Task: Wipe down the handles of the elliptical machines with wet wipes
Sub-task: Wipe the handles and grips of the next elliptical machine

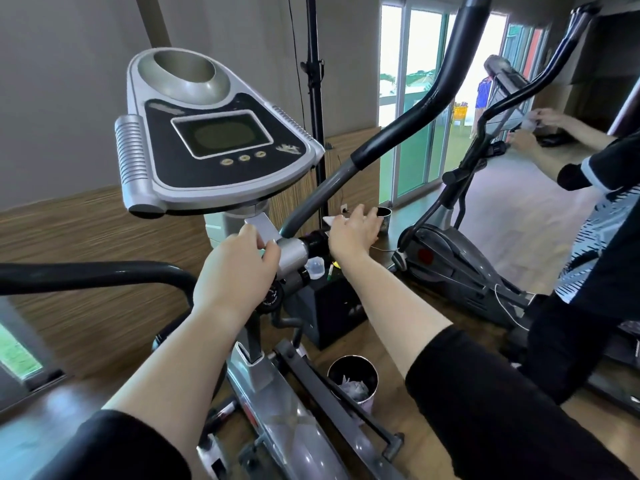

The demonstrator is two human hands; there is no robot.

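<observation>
The handle [391, 133], a dark curved bar, rises from a silver pivot [292, 252] below the console [214, 133] toward the upper right. The left hand [239, 268] reaches forward with its arm nearly straight, fingers curled against the pivot's near end. The right hand [355, 228] stretches just past the bar's lower end, fingers loosely closed over a white wipe [330, 220] whose corner shows at the knuckles. A bin [353, 381] with crumpled wipes stands on the floor below. At right, a second person [602, 216] works both hands at another machine [460, 251].
</observation>
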